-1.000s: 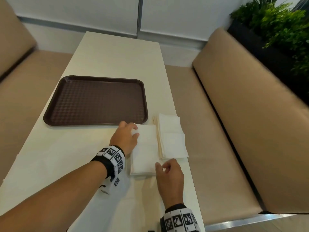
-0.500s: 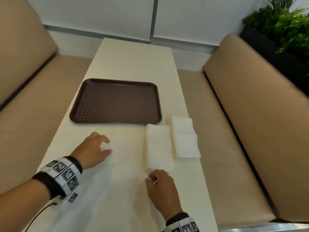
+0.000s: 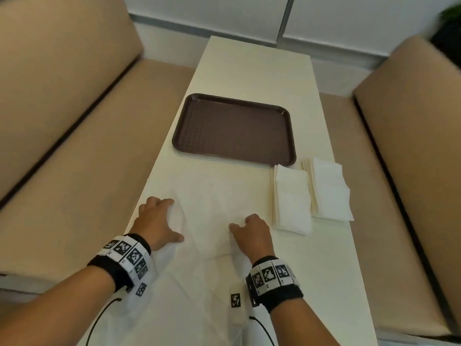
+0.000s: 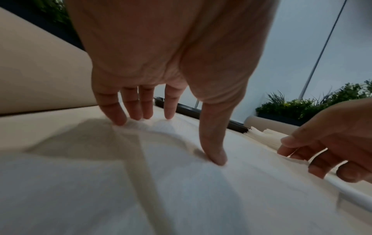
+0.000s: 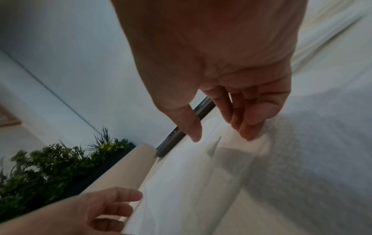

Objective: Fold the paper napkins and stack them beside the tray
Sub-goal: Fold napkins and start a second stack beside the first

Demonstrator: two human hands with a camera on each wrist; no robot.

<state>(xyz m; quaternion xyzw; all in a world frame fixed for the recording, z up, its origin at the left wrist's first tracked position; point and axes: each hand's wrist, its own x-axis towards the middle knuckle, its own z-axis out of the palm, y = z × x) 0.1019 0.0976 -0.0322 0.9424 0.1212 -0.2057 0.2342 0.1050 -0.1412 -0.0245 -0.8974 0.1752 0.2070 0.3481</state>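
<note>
The brown tray (image 3: 234,129) sits bare on the worktop (image 3: 252,71), with a folded napkin (image 3: 290,199) just off its near right corner and a stack of napkins (image 3: 329,189) beside that. My left hand (image 3: 156,221) spreads straight fingers (image 4: 213,152) flat on an unfolded napkin (image 3: 212,216) before me. My right hand (image 3: 250,232) rests loosely curled fingers (image 5: 249,132) on that napkin's right side, grasping nothing.

Dark brown tray (image 3: 234,128) with a fine grid texture, on a cream counter (image 3: 252,71). White napkins (image 3: 290,198); tan seats (image 3: 74,146). My wristbands (image 3: 124,255) are black with black-and-white square markers.
</note>
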